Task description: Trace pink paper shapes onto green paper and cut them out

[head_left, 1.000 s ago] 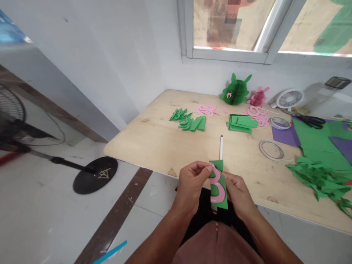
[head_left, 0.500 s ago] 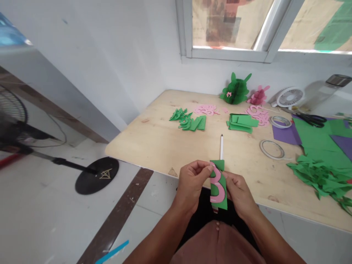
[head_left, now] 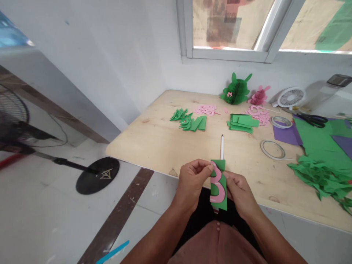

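A green paper strip (head_left: 220, 164) is held upright over the table's front edge, between my two hands. Lying against its face is a pink paper cutout (head_left: 219, 198) shaped like a 3. My left hand (head_left: 193, 181) pinches the cutout's upper end between thumb and fingers, at the strip's left edge. On the other side, my right hand (head_left: 240, 190) is closed on the strip's right edge; its fingertips are partly hidden behind the paper. Just beyond the strip a white pen (head_left: 222, 146) lies on the table, dark tip pointing away.
The wooden table (head_left: 154, 135) carries green cut pieces (head_left: 185, 121), pink cutouts (head_left: 205, 109), stacked green strips (head_left: 242, 123), tape rolls (head_left: 271, 157), scissors (head_left: 312, 119) and green scraps (head_left: 321, 176). Paper figures (head_left: 235, 90) and a small fan (head_left: 290, 96) stand at the back.
Almost nothing differs. Both hands keep their hold on the paper, and the view has shifted very slightly.
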`<state>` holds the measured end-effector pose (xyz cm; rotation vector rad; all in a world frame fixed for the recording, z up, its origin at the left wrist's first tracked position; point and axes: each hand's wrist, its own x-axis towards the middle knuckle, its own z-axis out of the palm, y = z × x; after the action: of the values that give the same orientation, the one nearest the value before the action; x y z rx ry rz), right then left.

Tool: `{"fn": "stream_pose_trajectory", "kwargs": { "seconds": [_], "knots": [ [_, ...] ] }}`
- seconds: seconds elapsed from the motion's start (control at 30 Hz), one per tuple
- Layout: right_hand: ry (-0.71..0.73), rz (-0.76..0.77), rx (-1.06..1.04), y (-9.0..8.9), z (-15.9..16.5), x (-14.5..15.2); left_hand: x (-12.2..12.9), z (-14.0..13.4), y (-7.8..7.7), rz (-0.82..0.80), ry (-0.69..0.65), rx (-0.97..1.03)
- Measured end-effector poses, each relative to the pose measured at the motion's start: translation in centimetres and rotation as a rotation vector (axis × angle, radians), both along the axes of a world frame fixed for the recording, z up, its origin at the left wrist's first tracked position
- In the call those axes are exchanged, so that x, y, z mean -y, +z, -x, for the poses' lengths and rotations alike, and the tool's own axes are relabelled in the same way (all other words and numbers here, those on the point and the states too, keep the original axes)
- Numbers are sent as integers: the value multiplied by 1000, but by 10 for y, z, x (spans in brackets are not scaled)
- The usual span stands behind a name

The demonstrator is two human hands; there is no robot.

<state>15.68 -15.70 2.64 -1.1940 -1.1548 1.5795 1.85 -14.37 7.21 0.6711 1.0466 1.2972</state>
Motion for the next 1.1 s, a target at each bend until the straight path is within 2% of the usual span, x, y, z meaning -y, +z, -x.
{"fn": "stream_pose_trajectory", "kwargs": {
  "seconds": [0.37,1.1],
  "knots": [
    [8,-2,9,5,2,-2,-4,3,6,-11,9,-28],
    [-34,21,-20,4,5,-1,-2,2,5,-4,-27,-29]
  ]
}}
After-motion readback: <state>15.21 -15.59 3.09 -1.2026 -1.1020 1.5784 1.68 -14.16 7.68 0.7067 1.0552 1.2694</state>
